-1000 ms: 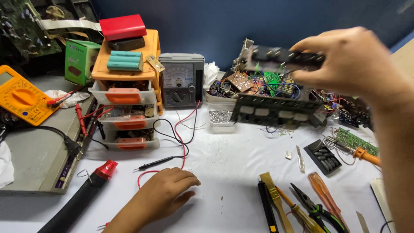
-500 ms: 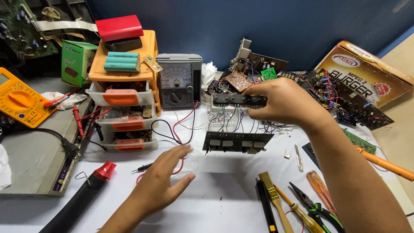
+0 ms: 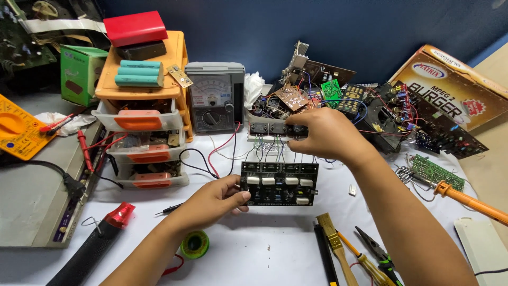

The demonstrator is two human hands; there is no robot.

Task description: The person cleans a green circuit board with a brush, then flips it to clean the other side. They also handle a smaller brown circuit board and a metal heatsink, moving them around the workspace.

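the black circuit board (image 3: 279,183) is sitting in the middle of the white table (image 3: 254,254), held a little above it, with a row of white block parts across its face. the left hand (image 3: 214,200) is gripping the board's edge at 9 o'clock, thumb on the front and the other fingers curled behind it. thin wires (image 3: 272,151) are rising from the board's top edge, toward 12 o'clock, to a row of black transistors (image 3: 278,129). the right hand (image 3: 323,133) is closed around the right end of this row, fingers pinching it from above.

at 10 o'clock from the board an orange drawer cabinet (image 3: 143,106) is standing, with a red case (image 3: 135,27) and green cells (image 3: 138,73) on top. an analog meter (image 3: 216,102) is standing just beside it. at 12 o'clock a pile of loose boards (image 3: 317,98) is lying. at 6 o'clock a brush (image 3: 334,238), a screwdriver (image 3: 361,259) and pliers (image 3: 375,251) are lying near each other. a green solder roll (image 3: 194,244) is lying at 7 o'clock, near the left forearm.
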